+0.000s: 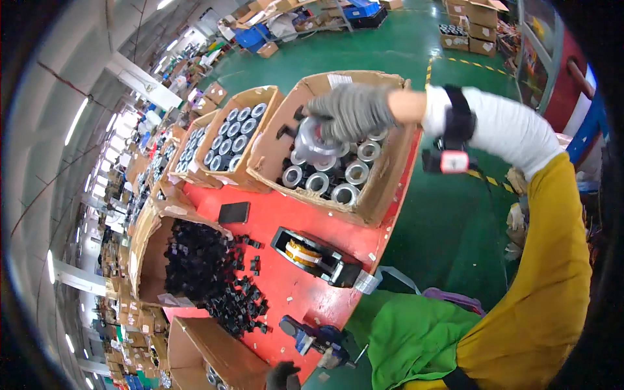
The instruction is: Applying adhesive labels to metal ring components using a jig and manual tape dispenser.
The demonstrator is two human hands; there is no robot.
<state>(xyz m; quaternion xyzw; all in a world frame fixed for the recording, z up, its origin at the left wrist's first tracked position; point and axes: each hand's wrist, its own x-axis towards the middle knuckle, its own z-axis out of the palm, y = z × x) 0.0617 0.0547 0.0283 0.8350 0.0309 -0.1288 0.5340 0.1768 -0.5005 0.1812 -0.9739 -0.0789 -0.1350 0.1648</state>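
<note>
We read the clock positions from the black tape dispenser (318,259) on the red table (273,208). Farthest left, at nine o'clock, an open carton of black parts (149,266) stood with its small black parts (195,260) spilling toward the dispenser. Between ten and eleven we saw a narrow carton (211,119) and, at eleven, a middle carton (250,181), both packed with silver rings (240,143). Between seven and eight, a lower carton (224,341) ran toward the picture's edge, and we made out only a few ring shapes inside. A flat black pad (234,212) lay at ten. The left hand (283,376), gloved in dark grey, was cut off between six and seven; we could not tell how far it was open or whether it held anything. A blue-and-black tool (322,341) lay at six. At twelve, over the large carton (380,201), we found the pale cylinder (315,146), gripped by the curled fingers of the partly closed right hand (354,110) in a grey glove. Both blocked our view of ringed parts behind, and blur obscured the cylinder's form. The carton's far rim bore a white label (339,80), too small for us to read. Rightmost, near two, we noted a red-and-white wrist device (454,161), its mark indistinct.
</note>
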